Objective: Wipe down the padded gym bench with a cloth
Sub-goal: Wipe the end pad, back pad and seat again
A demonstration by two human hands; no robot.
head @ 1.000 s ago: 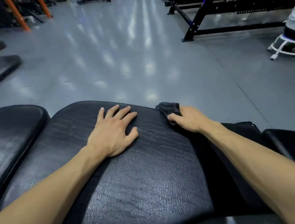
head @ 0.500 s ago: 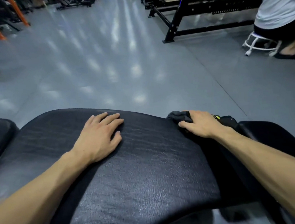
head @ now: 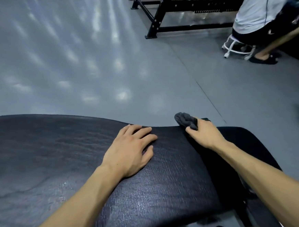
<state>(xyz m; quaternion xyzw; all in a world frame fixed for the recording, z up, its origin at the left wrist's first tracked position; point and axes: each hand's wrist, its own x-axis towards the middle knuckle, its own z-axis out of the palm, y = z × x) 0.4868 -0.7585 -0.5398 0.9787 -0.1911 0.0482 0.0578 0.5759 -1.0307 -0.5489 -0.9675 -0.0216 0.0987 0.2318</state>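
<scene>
The padded gym bench [head: 50, 157] is black and wrinkled, filling the lower half of the head view. My left hand [head: 130, 150] rests flat on its pad near the far edge, fingers spread. My right hand [head: 204, 134] grips a dark grey cloth [head: 186, 120] and holds it against the bench's right far corner. Part of the cloth bunches out beyond my fingers. A second black pad [head: 245, 141] lies under my right forearm.
Grey glossy floor [head: 87, 64] stretches beyond the bench. A black machine frame [head: 157, 23] stands at the back right. A person in a light shirt [head: 262, 6] sits on a white stool [head: 236, 47] at the far right.
The view has swung right and down, so the neighbouring pad on the left has left the frame. My right hand has kept the cloth at the bench's right corner. My left hand stays flat.
</scene>
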